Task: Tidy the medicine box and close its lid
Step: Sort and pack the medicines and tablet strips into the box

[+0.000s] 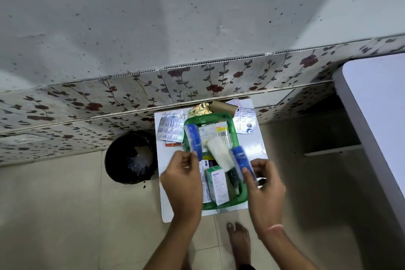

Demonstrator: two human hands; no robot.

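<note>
A green see-through medicine box [232, 126] sits open on a small white table [166, 208]. Inside lie a green-and-white carton [217, 184], a white gauze roll [220, 153], a leaflet and other packs. My left hand [183, 184] pinches a blue strip pack [194, 140] over the box's left side. My right hand [264, 190] grips a second blue pack [242, 161] over the box's right side. No lid can be made out.
Silver blister strips [171, 130] lie left of the box, more strips [245, 121] to its right, a gold pack and a cardboard tube [223, 106] behind it. A black bin [131, 156] stands left of the table. A flowered tile wall runs behind. My bare foot [238, 243] is below.
</note>
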